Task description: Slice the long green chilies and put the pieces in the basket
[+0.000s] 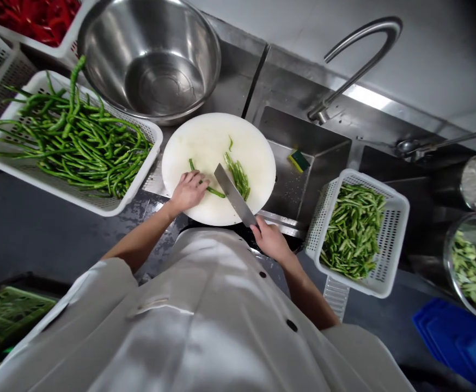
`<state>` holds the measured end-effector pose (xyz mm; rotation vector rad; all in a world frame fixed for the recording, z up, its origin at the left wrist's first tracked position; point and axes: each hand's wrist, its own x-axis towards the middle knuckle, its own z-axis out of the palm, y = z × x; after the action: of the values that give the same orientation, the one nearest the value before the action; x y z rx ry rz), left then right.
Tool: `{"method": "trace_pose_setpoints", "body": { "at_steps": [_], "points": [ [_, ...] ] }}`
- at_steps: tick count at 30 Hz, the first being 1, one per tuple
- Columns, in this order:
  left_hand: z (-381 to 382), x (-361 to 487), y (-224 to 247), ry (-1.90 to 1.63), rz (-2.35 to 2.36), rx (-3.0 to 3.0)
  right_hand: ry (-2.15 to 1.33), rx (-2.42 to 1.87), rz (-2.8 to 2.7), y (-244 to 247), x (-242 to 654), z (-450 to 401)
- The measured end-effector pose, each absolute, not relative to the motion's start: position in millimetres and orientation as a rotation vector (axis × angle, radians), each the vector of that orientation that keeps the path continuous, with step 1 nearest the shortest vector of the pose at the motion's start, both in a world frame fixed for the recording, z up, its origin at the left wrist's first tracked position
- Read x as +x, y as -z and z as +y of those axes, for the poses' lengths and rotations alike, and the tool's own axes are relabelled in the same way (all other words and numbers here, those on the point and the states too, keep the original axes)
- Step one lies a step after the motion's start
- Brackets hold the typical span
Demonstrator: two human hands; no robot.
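Note:
On a round white cutting board (246, 136), my left hand (189, 190) presses down on a long green pepper (215, 191), its fingers curled over it. The pepper's ends stick out on both sides of the hand. My right hand (269, 238) is closed round the handle of a cleaver (233, 196), whose blade rests at an angle close to the pepper's right end. Just right of the blade lies a small pile of sliced green pepper (238, 175), with one loose piece (230, 143) above it.
Whole green peppers fill a white basket (140, 188) at left; cut ones lie in another basket (389, 283) at right. A steel bowl (152, 54) stands behind. The sink (323, 169) holds a sponge (299, 161) below a faucet (364, 71). Red peppers (37, 19) sit at the upper left.

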<state>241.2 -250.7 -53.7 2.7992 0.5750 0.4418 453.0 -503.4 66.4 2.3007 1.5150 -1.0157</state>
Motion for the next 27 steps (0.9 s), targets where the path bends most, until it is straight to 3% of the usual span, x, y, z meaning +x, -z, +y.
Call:
{"method": "trace_pose_setpoints", "body": {
  "at_steps": [12, 19, 27],
  "points": [
    [-274.6, 250.1, 67.9, -0.458, 0.625, 2.841, 0.89, 2.014, 1.59, -129.4, 471.9, -500.5],
    [-277.1, 251.7, 71.1, -0.408, 0.682, 2.791, 0.977, 1.985, 1.627, -104.0, 461.7, -455.0],
    [-276.9, 253.8, 74.0, -0.412, 0.705, 2.797, 1.059, 2.031, 1.593, -107.8, 461.0, -459.7]
  ]
}}
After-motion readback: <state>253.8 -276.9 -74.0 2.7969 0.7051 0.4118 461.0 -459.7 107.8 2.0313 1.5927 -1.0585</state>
